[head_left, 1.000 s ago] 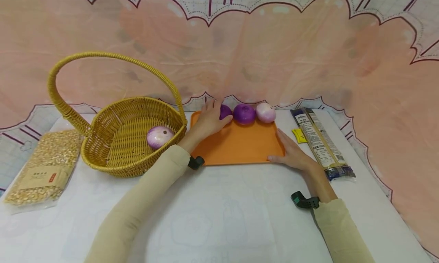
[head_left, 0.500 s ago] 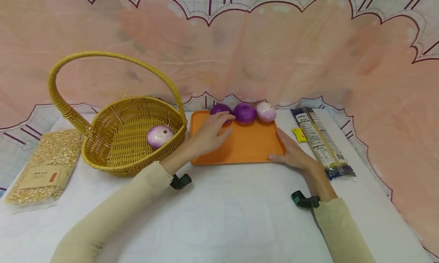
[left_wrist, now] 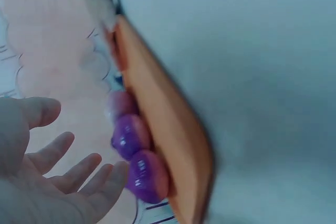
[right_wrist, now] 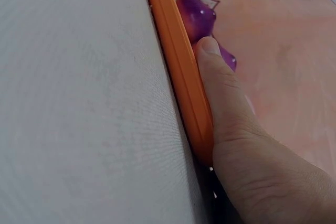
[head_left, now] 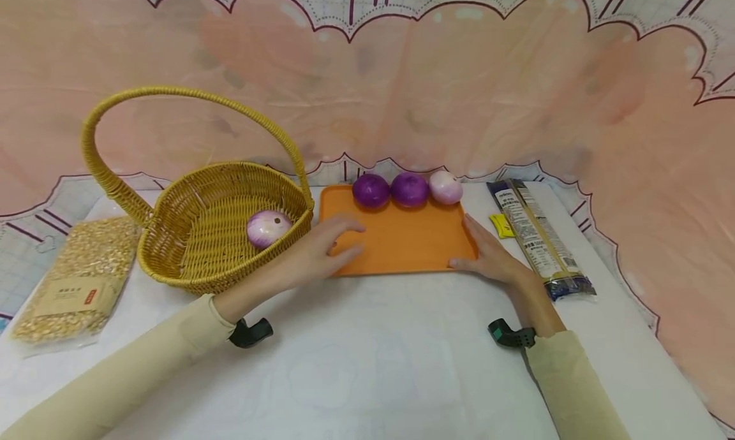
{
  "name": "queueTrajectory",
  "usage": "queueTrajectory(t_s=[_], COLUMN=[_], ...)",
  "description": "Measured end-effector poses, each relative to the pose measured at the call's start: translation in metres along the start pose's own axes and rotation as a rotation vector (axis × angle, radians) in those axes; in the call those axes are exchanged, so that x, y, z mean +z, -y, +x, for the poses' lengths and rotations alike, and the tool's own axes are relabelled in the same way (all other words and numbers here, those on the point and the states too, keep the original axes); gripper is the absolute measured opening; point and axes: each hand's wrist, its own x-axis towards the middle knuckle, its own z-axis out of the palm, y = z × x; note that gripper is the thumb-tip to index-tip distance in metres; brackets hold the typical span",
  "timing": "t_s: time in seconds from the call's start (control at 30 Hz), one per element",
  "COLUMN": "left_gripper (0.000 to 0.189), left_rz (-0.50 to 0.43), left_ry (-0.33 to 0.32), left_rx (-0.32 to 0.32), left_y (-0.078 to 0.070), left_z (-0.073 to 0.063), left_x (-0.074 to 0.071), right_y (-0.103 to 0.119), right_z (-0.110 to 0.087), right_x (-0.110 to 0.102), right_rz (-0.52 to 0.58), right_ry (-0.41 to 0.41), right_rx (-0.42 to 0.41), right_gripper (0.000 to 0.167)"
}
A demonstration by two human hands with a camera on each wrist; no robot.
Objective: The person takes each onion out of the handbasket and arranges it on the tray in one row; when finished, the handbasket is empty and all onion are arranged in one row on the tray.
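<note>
My left hand [head_left: 310,252] is over the orange tray's [head_left: 402,242] front left corner, beside the basket. Its fingers are spread apart and hold nothing, as the left wrist view also shows. My right hand [head_left: 490,255] rests against the tray's right front corner, with the thumb [right_wrist: 218,77] straight along the rim and the other fingers down the right side. Along the back of the tray sit a purple onion [head_left: 371,191], a second purple onion [head_left: 409,190] and a paler onion [head_left: 445,188], side by side. A white-and-purple onion [head_left: 268,229] lies in the wicker basket [head_left: 201,280].
Left of the basket, with its tall arched handle [head_left: 195,94], lies a bag of grains [head_left: 80,280]. At right are a long printed packet [head_left: 536,236] and a small yellow sachet [head_left: 502,226]. A patterned cloth [head_left: 459,95] hangs behind the white table [head_left: 367,357].
My left hand has drawn away from the leftmost onion, moving left and toward me, and uncovered it. The right hand stays at the tray's corner. The onions have not moved.
</note>
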Motion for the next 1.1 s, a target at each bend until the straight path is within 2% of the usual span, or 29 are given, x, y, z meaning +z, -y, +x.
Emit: queueTrajectory(t_s=[0.17,0.37,0.53,0.67,0.8,0.97,1.1], left_gripper=[0.037,0.036,0.035,0.034,0.034,0.033,0.029], left_rz=[-0.014,-0.016,-0.013,0.026,0.041,-0.061,-0.107], left_ry=[0.067,0.119,0.195,0.225,0.27,0.407,0.465], left_rx=[0.002,-0.036,-0.063,-0.043,0.01,0.047,0.053], left_y=[0.001,-0.001,0.0,0.0,0.004,0.011,0.012], left_z=[-0.018,-0.038,-0.049,-0.055,-0.057,-0.053,-0.051], left_x=[0.002,0.004,0.004,0.001,-0.008,-0.028,-0.047], right_y=[-0.002,-0.001,-0.001,0.0,0.0,0.001,0.001], right_z=[0.001,0.001,0.0,0.0,0.0,0.0,0.001], right_x=[0.002,0.002,0.001,0.002,0.002,0.001,0.001], right_rz=[-0.002,-0.004,-0.003,0.006,0.007,0.001,0.0], right_ry=[-0.002,0.001,-0.003,0.0,-0.002,-0.006,-0.003], right_rx=[-0.001,0.005,0.009,0.013,0.012,0.01,0.009], right_gripper=[0.115,0.116,0.115,0.115,0.116,0.116,0.115])
